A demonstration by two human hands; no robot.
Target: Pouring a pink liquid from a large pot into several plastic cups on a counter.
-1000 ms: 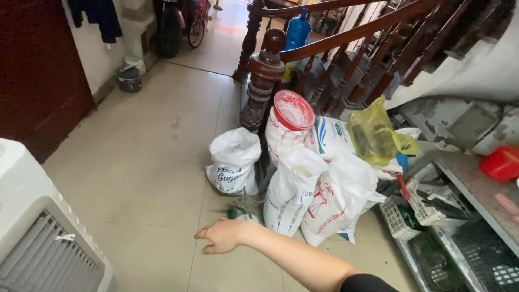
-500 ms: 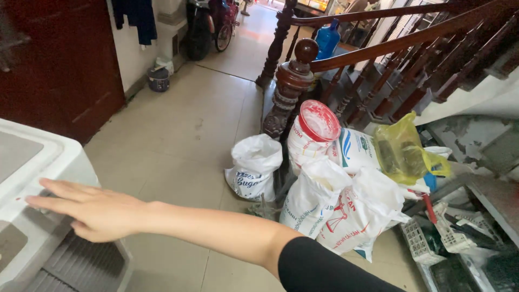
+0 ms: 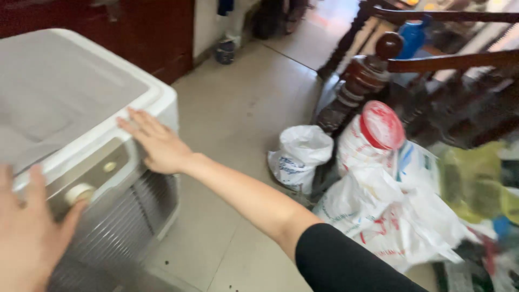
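We see a white air cooler (image 3: 70,113) standing on the tiled floor (image 3: 254,108) at the left, its flat top toward us and a grey grille (image 3: 135,211) running down its front. Our right hand (image 3: 157,143) lies flat on the cooler's front upper corner, fingers spread and stretched along the edge, pinching nothing; its bare forearm runs back to a black sleeve (image 3: 346,262) at the bottom. Our left hand (image 3: 27,232), blurred and close to the camera, is open with fingers spread at the near front edge, just beside a round pale knob (image 3: 80,192) on the grey control panel (image 3: 92,173); we cannot tell whether it touches the cooler. Well apart to the right, white plastic bags (image 3: 300,157) and a larger white sack (image 3: 389,216) lie on the floor against a dark wooden stair post (image 3: 359,81), with a red-lidded container (image 3: 381,127) between them. A dark red door (image 3: 135,27) stands behind the cooler.
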